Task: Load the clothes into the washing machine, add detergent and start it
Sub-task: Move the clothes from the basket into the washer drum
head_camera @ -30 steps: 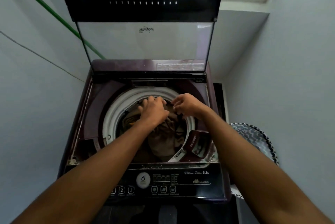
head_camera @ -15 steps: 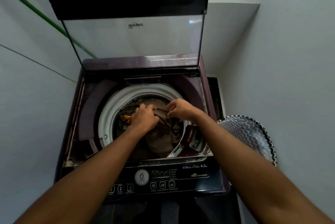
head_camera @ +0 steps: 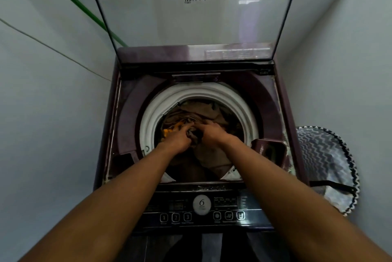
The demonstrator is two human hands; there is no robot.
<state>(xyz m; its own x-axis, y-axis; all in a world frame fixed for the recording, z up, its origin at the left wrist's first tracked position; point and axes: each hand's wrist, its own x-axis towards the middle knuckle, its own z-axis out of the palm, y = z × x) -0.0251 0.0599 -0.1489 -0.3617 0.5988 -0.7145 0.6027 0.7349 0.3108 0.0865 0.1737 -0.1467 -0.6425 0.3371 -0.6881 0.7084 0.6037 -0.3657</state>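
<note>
Both hands reach down into the drum of the top-loading washing machine [head_camera: 127, 126]: the left hand [head_camera: 177, 139] has its fingers curled into the clothes [head_camera: 203, 113], and the right hand [head_camera: 212, 134] grips a dark fold of the same pile just beside it, the two hands almost touching. The clothes fill the drum inside the white tub ring [head_camera: 148, 121]; they are mostly brown and crumpled, with an orange piece [head_camera: 169, 131] showing at the left hand's fingertips. The glass lid [head_camera: 191, 17] stands raised at the rear, its top edge cut off by the frame. Fingertips of both hands are buried in fabric and cannot be made out. Control panel [head_camera: 201, 208] lettering is too blurred to read apart from the dial's "6" and buttons 1, 2, 3. A zigzag-patterned laundry basket [head_camera: 324, 164] stands just right of the machine. Compared with half a second ago, both hands sit closer together and deeper in the pile.
</note>
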